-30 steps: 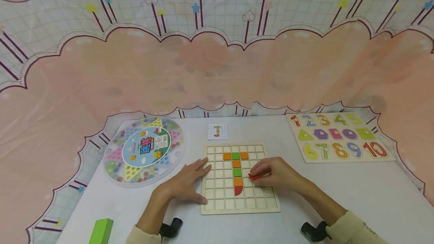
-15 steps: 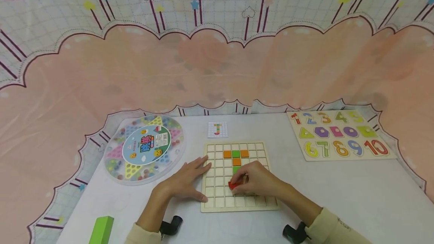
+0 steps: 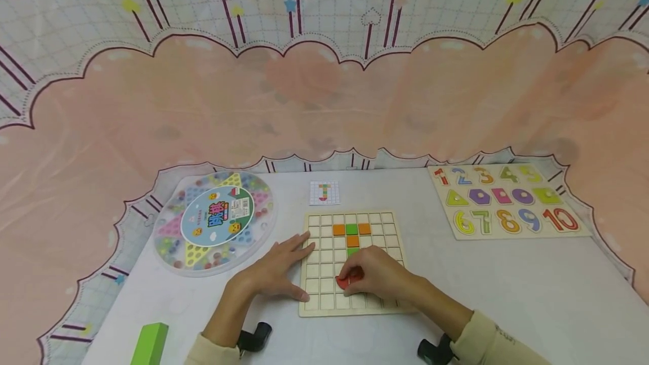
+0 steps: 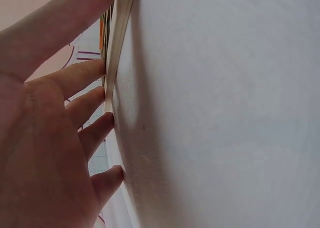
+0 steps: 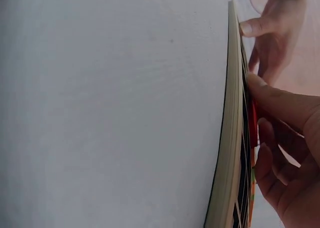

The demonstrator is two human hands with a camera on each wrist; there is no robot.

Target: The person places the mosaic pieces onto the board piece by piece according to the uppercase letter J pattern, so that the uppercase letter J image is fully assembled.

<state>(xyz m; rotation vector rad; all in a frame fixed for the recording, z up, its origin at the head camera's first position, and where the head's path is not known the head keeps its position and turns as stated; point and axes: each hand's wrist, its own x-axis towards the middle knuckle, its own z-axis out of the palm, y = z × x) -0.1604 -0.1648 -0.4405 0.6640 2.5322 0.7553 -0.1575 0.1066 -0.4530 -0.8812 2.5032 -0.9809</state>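
My right hand (image 3: 375, 274) pinches a small red quarter-round tile (image 3: 342, 282) between thumb and fingers, down at the lower middle of the wooden grid board (image 3: 324, 301). In the right wrist view the red tile (image 5: 253, 123) stands close over the board's surface. Orange tiles (image 3: 338, 230) and green tiles (image 3: 351, 229) lie in cells above, shaped like a T; the right hand covers the lower part of this column. My left hand (image 3: 276, 272) is spread at the board's left edge, fingertips and thumb touching it. The left wrist view shows its fingers (image 4: 92, 100) straight along the rim.
A small pattern card (image 3: 324, 192) with a coloured J lies behind the board. At the left is a round Chinese checkers box (image 3: 169, 246), with a green block (image 3: 150, 343) at the front left. A wooden number puzzle (image 3: 489, 199) lies at the back right.
My right hand has carried the red tile leftward and down to the column's foot, now covering the lower orange tile and the red tile there. The left hand stays in place.
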